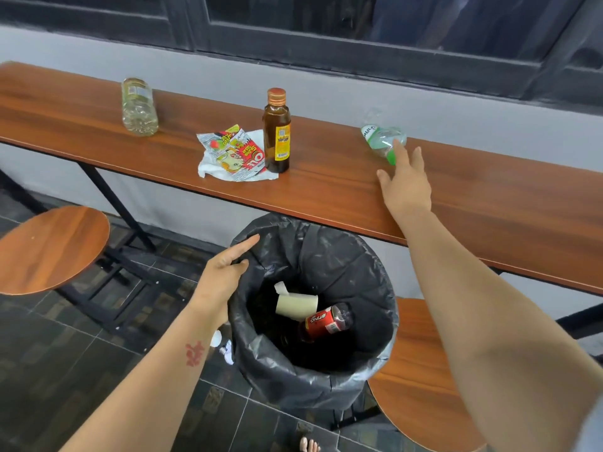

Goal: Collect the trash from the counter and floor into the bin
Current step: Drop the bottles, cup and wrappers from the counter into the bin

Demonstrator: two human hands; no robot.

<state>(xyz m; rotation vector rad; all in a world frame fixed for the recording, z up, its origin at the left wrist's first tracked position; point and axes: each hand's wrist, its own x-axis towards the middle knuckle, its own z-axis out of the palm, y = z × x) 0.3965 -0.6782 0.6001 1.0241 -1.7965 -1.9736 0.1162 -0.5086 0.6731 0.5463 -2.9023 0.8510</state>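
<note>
As our right hand (406, 185) stretched over counter (326, 185), fingers splayed, one fingertip touched crushed bottle (380, 138); our left hand (225, 274) gripped bin (381, 298) rim, index straight. Brown bottle (276, 135), wrappers (231, 156), jar (139, 107) sat further left.

The counter (326, 181) is glowing reddish-brown, its wood grain streaking lengthwise, and the stool seat (49, 249) is matching it. The brown glass bottle (276, 138) is wearing a coppery cap and a yellow label. The wrappers (231, 154) are shouting red, green and white. The clear plastic bottle (383, 138) is showing a green-and-white label. The bin liner (326, 256) is shining black around a beige cardboard tube (297, 306) and a red-labelled bottle (326, 322). The floor tiles (49, 353) are looking dark and mottled, the wall (195, 73) pale grey, the window frame (359, 50) black.
</note>
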